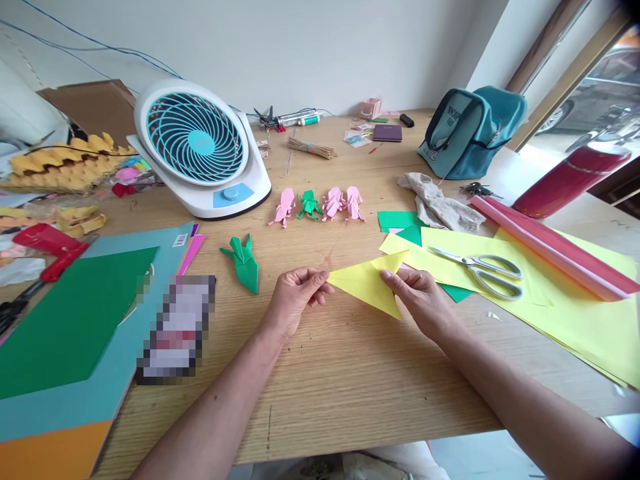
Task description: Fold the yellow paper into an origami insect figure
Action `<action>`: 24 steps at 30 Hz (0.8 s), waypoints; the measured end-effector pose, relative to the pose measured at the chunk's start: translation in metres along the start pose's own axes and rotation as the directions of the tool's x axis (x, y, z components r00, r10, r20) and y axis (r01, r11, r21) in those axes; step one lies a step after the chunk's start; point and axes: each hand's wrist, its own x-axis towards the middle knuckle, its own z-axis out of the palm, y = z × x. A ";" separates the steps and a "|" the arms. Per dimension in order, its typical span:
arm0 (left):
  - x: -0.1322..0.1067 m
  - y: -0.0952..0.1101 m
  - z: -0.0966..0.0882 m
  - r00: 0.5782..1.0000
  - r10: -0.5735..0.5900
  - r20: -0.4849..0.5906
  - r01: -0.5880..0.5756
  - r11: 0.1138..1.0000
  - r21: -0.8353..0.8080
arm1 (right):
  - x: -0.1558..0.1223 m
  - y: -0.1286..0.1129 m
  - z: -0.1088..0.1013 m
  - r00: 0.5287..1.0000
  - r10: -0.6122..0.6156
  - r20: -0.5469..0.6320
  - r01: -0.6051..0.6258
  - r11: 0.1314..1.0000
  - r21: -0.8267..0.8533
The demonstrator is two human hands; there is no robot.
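Yellow paper [363,285] has edges pinched by left fingers [316,282] and right fingers [394,280]; table edge [370,443] well apart.

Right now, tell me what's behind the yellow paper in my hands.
Just beyond the folded paper, the table shows, with yellow sheets and green paper past its right corner. Whatever lies directly behind it is covered and can't be seen.

Two hands [290,301]; three pink figures [285,205]; two green figures [244,265]; one fan [201,143].

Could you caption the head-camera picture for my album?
Left hand and right hand hold folded yellow paper, pink and green paper figures behind.
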 end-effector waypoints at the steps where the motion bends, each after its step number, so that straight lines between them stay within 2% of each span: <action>1: 0.001 0.000 0.000 1.000 0.019 -0.015 -0.019 1.000 -0.016 | 0.000 0.001 0.000 1.000 -0.006 -0.005 0.006 1.000 0.006; 7: 0.001 0.001 0.001 0.993 0.076 -0.092 -0.084 0.993 -0.085 | 0.001 0.008 0.001 0.998 -0.031 0.048 0.029 0.998 0.052; 9: 0.000 0.002 0.001 0.996 0.064 -0.067 -0.071 0.991 -0.115 | 0.001 0.007 0.001 0.998 -0.038 0.041 0.036 0.998 0.050; 13: -0.004 0.001 0.002 0.998 0.016 0.060 -0.005 0.984 -0.178 | -0.001 0.006 0.001 0.999 -0.048 -0.001 0.048 0.995 0.085; 17: -0.008 -0.005 0.008 0.989 -0.022 0.144 0.039 0.992 -0.117 | -0.002 0.009 0.004 0.999 -0.007 0.044 0.000 0.990 0.144; 20: -0.010 -0.010 0.014 0.986 -0.039 0.160 0.049 0.997 -0.057 | -0.002 0.011 0.009 0.999 0.008 0.048 -0.015 0.990 0.138; 24: -0.012 -0.011 0.020 0.994 -0.013 0.113 0.022 0.997 -0.079 | -0.002 0.012 0.014 0.999 0.010 0.034 -0.013 0.996 0.083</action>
